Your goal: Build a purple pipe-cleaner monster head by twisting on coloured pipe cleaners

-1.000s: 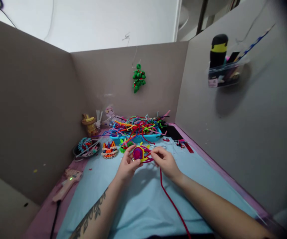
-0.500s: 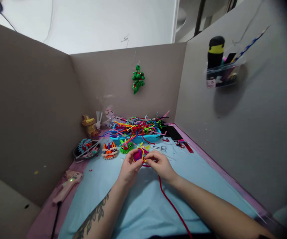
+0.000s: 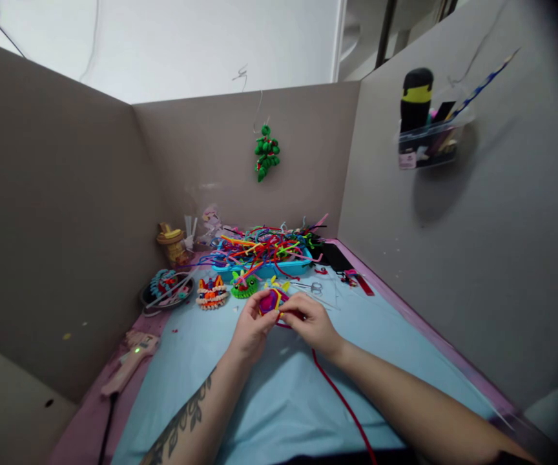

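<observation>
My left hand (image 3: 254,323) is closed round the left side of a small purple and yellow pipe-cleaner figure (image 3: 270,301). At the figure's right edge, the fingers of my right hand (image 3: 309,320) are pinched together, touching it; what exactly lies between those fingertips is hidden. A long red pipe cleaner (image 3: 338,389) trails from under my right hand down to the near edge. Just beyond the hands sit a green pipe-cleaner figure (image 3: 244,285) and an orange and cream one (image 3: 212,293).
A blue tray (image 3: 286,267) heaped with pipe cleaners stands at the back. Scissors (image 3: 316,288) lie right of the hands. On the left are a pink glue gun (image 3: 131,365) with a lit green light and a dark bowl (image 3: 175,297). Grey panels (image 3: 240,187) enclose the table.
My right hand's fingertips have shifted slightly at the figure's edge, and the red pipe cleaner has swung a little to the right. The whole view has moved slightly.
</observation>
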Motion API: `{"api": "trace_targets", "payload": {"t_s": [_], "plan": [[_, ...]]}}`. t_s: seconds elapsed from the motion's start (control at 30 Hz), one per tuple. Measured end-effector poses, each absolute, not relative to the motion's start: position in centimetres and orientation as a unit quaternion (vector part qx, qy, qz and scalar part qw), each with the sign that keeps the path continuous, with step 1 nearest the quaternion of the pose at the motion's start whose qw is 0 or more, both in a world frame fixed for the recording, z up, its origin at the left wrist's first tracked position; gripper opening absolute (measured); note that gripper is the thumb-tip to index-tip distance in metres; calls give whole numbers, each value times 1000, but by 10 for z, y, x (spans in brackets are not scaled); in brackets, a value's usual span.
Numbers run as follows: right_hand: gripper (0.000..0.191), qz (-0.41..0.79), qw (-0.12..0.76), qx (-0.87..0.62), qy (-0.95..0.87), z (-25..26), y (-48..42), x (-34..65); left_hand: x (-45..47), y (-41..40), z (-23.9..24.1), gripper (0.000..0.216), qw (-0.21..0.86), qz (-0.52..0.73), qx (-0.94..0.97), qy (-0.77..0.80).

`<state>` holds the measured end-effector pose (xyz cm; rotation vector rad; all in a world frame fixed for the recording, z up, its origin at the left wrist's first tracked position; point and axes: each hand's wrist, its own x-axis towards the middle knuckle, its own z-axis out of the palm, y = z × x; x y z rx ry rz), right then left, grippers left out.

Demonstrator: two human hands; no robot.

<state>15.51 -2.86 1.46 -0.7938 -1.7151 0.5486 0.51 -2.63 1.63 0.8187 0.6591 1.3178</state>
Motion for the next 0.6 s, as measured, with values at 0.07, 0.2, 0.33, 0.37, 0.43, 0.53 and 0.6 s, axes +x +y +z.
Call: {"api": "trace_targets", "payload": {"t_s": [0.07, 0.2, 0.33, 0.37, 0.43, 0.53, 0.6], "plan": [[8, 235, 553, -331, -728, 15, -28, 156, 5, -26, 16, 49, 664, 584, 367, 289], [6, 241, 555, -328, -725, 18, -29, 155, 4, -25, 14, 50, 662, 583, 383, 274], [7, 246, 560, -338, -716, 21, -30, 154, 6, -23, 9, 52, 636, 593, 409, 275], [8, 247, 560, -341, -713, 21, -30, 154, 6, -22, 8, 52, 625, 599, 415, 280], [8, 251, 561, -349, -707, 20, -30, 153, 8, -22, 8, 51, 597, 611, 429, 293], [10, 263, 559, -361, -698, 18, -31, 152, 10, -24, 10, 46, 541, 634, 450, 320], [11, 273, 559, -368, -691, 18, -31, 151, 11, -25, 10, 44, 516, 646, 458, 328]]}}
